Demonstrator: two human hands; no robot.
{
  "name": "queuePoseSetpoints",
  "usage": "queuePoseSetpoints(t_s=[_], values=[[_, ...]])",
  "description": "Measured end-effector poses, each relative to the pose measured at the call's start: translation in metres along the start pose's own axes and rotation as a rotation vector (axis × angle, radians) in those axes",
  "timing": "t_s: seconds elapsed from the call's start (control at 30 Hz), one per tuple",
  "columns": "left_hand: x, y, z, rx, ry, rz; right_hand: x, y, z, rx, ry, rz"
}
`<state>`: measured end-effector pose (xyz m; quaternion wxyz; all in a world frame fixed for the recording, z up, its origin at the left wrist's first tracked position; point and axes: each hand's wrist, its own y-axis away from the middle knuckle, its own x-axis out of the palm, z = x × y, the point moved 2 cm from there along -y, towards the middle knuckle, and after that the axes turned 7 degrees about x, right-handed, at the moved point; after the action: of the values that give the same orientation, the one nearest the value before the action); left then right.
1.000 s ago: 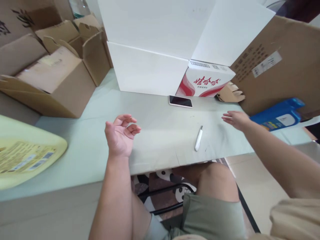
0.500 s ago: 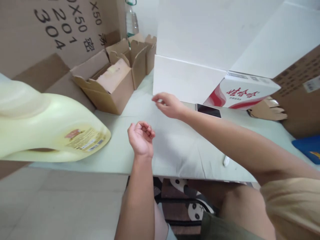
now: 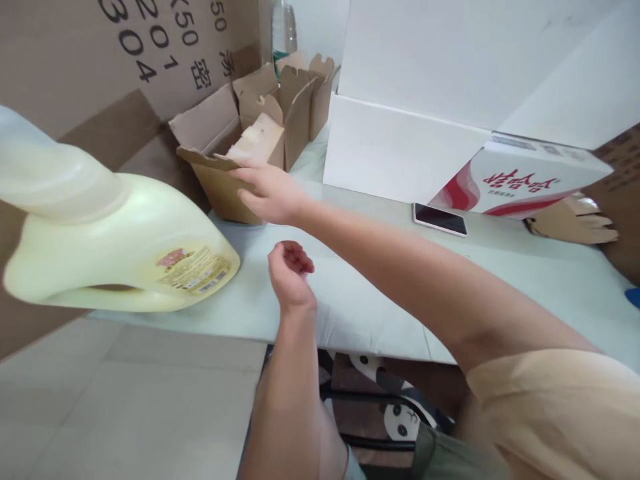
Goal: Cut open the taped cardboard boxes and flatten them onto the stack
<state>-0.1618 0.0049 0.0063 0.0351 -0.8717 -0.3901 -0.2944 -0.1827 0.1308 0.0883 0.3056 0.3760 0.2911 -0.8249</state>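
My right hand (image 3: pixel 273 193) reaches across to the left, its fingers stretched out and apart at the front wall of an open cardboard box (image 3: pixel 213 187). Whether the fingertips touch the box, I cannot tell. Inside that box stands a pale, light-coloured block or carton (image 3: pixel 260 137), partly hidden by the walls. My left hand (image 3: pixel 293 273) hovers palm up over the table near its front edge, fingers loosely curled with nothing visible in them. Left of it is a large pale-yellow jug-like bottle (image 3: pixel 145 233) with a handle and a printed label.
More open cardboard boxes (image 3: pixel 300 100) stand behind, with a clear plastic bottle (image 3: pixel 284 30) beyond. A phone (image 3: pixel 440 220) lies before a white box (image 3: pixel 390 147) and a red-and-white carton (image 3: pixel 520 180). The pale cloth-covered table (image 3: pixel 370 307) ends just before my lap.
My right hand has moved left from over the table's middle to the open cardboard box. My left hand stays low, its palm turned slightly. The view has shifted left.
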Motion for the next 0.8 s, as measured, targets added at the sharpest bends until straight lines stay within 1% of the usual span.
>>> queuePoseSetpoints(t_s=[0.07, 0.13, 0.17, 0.2, 0.23, 0.27, 0.3, 0.33, 0.37, 0.43, 0.47, 0.5, 0.53, 0.57, 0.63, 0.7, 0.8], values=[[-0.008, -0.004, 0.0, 0.172, -0.024, -0.115, -0.014, 0.031, -0.008, -0.009, -0.033, -0.078], [-0.017, -0.009, 0.001, 0.334, -0.065, -0.197, -0.035, 0.077, -0.015, 0.047, -0.124, -0.175], [-0.023, -0.011, 0.003, 0.395, -0.086, -0.226, -0.048, 0.105, -0.016, 0.053, -0.187, -0.22], [-0.028, -0.014, 0.004, 0.451, -0.105, -0.246, -0.06, 0.136, -0.016, 0.046, -0.224, -0.217], [-0.033, -0.017, 0.006, 0.501, -0.124, -0.242, -0.073, 0.17, -0.015, 0.051, -0.248, -0.217], [-0.036, -0.02, 0.007, 0.545, -0.135, -0.222, -0.085, 0.206, -0.013, 0.063, -0.273, -0.243], [-0.037, -0.022, 0.008, 0.578, -0.133, -0.168, -0.096, 0.242, -0.01, 0.078, -0.308, -0.292], [-0.036, -0.023, 0.008, 0.582, -0.107, -0.096, -0.105, 0.278, -0.006, 0.073, -0.338, -0.341], [-0.031, -0.023, 0.008, 0.537, -0.079, 0.004, -0.112, 0.311, -0.002, 0.099, -0.351, -0.372], [-0.016, -0.017, 0.009, 0.339, -0.024, 0.225, -0.118, 0.366, 0.006, 0.163, -0.296, -0.412], [-0.006, -0.011, 0.008, 0.25, 0.006, 0.313, -0.118, 0.387, 0.01, 0.194, -0.256, -0.412], [0.004, -0.003, 0.007, 0.187, 0.026, 0.401, -0.117, 0.404, 0.013, 0.22, -0.204, -0.41], [0.014, 0.006, 0.006, 0.162, 0.034, 0.481, -0.114, 0.416, 0.014, 0.254, -0.148, -0.402], [0.022, 0.014, 0.006, 0.151, 0.043, 0.542, -0.11, 0.425, 0.015, 0.292, -0.092, -0.389], [0.033, 0.028, 0.006, 0.176, 0.049, 0.633, -0.101, 0.433, 0.011, 0.383, 0.012, -0.386], [0.037, 0.034, 0.008, 0.228, 0.019, 0.679, -0.09, 0.433, 0.006, 0.441, 0.088, -0.399], [0.034, 0.032, 0.014, 0.329, -0.098, 0.664, -0.073, 0.426, 0.0, 0.39, 0.145, -0.435]])
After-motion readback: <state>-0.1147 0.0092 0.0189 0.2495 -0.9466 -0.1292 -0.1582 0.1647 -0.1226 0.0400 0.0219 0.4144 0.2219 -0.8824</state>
